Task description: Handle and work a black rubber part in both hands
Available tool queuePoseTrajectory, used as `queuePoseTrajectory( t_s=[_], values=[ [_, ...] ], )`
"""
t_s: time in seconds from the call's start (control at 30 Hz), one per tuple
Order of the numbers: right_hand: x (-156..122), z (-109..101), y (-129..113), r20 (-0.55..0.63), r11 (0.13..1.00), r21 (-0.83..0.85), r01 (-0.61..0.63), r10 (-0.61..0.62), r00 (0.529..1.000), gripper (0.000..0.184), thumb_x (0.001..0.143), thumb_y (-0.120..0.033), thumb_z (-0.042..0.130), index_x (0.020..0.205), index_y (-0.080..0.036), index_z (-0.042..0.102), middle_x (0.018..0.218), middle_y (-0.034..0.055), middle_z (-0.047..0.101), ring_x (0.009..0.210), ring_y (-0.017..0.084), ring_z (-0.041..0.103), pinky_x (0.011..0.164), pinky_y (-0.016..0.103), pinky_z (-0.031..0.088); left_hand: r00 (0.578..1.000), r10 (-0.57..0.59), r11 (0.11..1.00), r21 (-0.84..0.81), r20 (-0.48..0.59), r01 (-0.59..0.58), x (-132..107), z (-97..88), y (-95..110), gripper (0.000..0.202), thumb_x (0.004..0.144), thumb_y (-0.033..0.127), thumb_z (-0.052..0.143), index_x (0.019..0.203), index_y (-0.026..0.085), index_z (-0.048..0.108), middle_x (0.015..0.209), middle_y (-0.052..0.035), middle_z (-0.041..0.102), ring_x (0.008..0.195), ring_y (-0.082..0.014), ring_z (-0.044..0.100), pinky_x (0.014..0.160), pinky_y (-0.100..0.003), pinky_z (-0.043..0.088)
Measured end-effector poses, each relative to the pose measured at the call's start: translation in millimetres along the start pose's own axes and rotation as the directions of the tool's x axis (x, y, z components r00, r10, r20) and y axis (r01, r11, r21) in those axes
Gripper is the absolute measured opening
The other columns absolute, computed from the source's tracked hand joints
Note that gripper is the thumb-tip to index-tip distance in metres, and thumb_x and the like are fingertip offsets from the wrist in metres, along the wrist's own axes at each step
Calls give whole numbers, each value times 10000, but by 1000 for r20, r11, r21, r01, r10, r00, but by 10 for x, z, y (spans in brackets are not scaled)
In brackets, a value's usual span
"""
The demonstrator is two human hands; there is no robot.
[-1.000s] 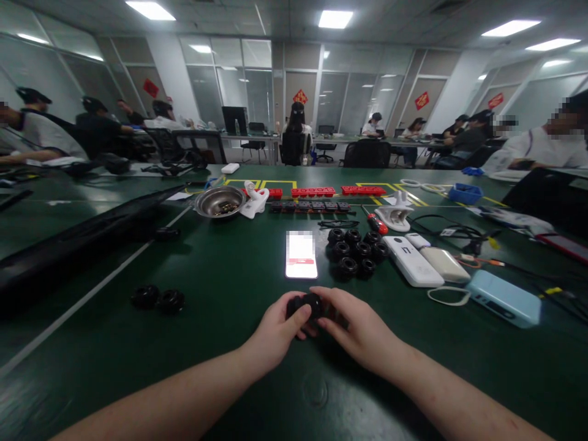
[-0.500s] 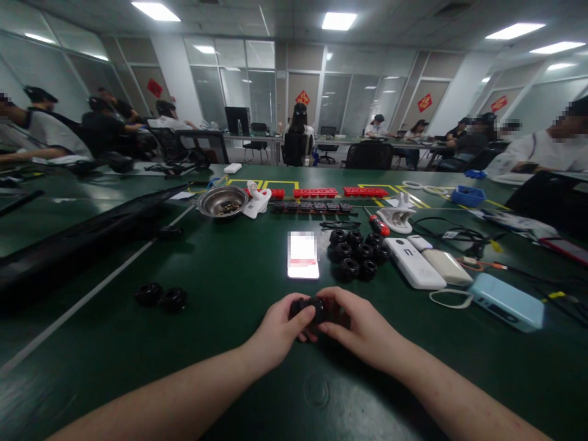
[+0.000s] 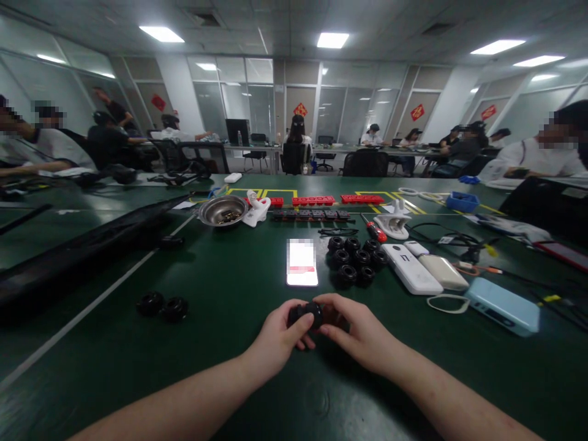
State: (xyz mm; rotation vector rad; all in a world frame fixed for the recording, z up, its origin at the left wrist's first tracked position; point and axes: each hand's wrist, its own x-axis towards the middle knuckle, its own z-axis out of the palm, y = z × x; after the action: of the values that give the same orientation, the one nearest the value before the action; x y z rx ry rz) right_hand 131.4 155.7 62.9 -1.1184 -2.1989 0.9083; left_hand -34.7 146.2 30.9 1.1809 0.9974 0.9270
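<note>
My left hand [image 3: 275,334] is closed round a black plastic fitting, which looks like a cable gland [image 3: 313,313], its thumb lying across the front. My right hand [image 3: 356,324] curls its fingers and thumb about the right end of the same cable gland; the far fingertips are hidden. Just beyond the hands lies a phone [image 3: 302,277] with a bright screen. To its right several like black cable glands [image 3: 348,274] stand in a cluster. Two more cable glands [image 3: 175,309] rest side by side on the left of the green table [image 3: 220,282].
A metal bowl [image 3: 223,211] with small brass-coloured parts stands behind, near red strips [image 3: 313,200] and a black strip [image 3: 312,215]. Rightward lie a screwdriver [image 3: 376,231], a white power bank [image 3: 412,269], a blue box-shaped device [image 3: 503,306] and cables. A long black bag-like thing [image 3: 87,257] lies left.
The view has tilted slightly upward, so the table things sit lower in the picture. Both hands keep nearly the same hold on the cable gland.
</note>
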Motion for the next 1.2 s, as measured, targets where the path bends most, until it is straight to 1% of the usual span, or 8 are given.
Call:
queuePoseTrajectory(
  t_s=[0.27,0.37,0.47,0.57,0.7,0.83,0.97,1.2],
  values=[
    [14,26,56,23,992,-53,-114,115,993,288,835,-340,396,645,-159,517,572,-17,513,534,109,472,486,213,344,1000,15,998,62,-4,-15,-14,25,42,359,703,350,542,970,125,460,714,-8,550,532,-96,540,497,-228,391],
    [3,31,39,11,998,-20,-59,59,998,88,751,-237,533,812,-173,528,680,-17,544,603,114,492,523,206,358,1000,-17,999,45,-8,17,-2,13,41,405,710,414,505,973,111,453,716,-32,572,529,-112,557,485,-232,384],
    [-12,24,23,-4,1000,-6,-26,26,1000,312,682,-197,604,968,-203,481,810,-11,557,672,122,506,564,205,369,1000,-27,998,51,14,27,0,12,39,383,695,427,520,901,108,477,664,-19,563,516,-112,547,482,-232,387],
    [-5,22,42,18,997,-42,-58,58,998,173,756,-322,529,859,-185,511,730,-11,558,616,119,495,525,203,351,999,25,998,62,24,-26,-4,22,17,342,690,394,548,892,124,491,682,1,538,502,-91,524,474,-220,386],
    [25,35,66,72,987,-117,-110,119,990,323,843,-360,366,636,-157,509,592,-6,531,542,112,473,484,205,324,999,40,999,34,12,-40,16,14,-48,352,686,349,572,944,130,472,665,16,522,485,-72,500,468,-204,378],
    [25,42,41,49,993,-59,-105,108,993,90,771,-248,500,802,-170,533,721,1,569,634,125,506,545,203,353,999,25,1000,-20,25,-24,58,-19,-108,413,702,392,542,993,118,441,716,-19,556,484,-78,526,453,-200,367],
    [2,45,32,23,998,-48,-40,41,999,230,719,-240,565,939,-209,506,806,-9,573,685,131,510,586,207,359,1000,24,999,-24,12,-24,63,-24,-106,412,705,430,521,947,104,449,660,-9,548,437,-75,510,420,-195,352],
    [39,98,107,-11,989,-88,-117,117,993,385,862,-374,307,623,-155,514,578,-10,514,540,108,466,499,206,330,998,36,999,17,43,-36,28,-14,-94,432,666,432,567,939,118,451,659,1,544,412,-48,465,406,-177,326]
  ],
)
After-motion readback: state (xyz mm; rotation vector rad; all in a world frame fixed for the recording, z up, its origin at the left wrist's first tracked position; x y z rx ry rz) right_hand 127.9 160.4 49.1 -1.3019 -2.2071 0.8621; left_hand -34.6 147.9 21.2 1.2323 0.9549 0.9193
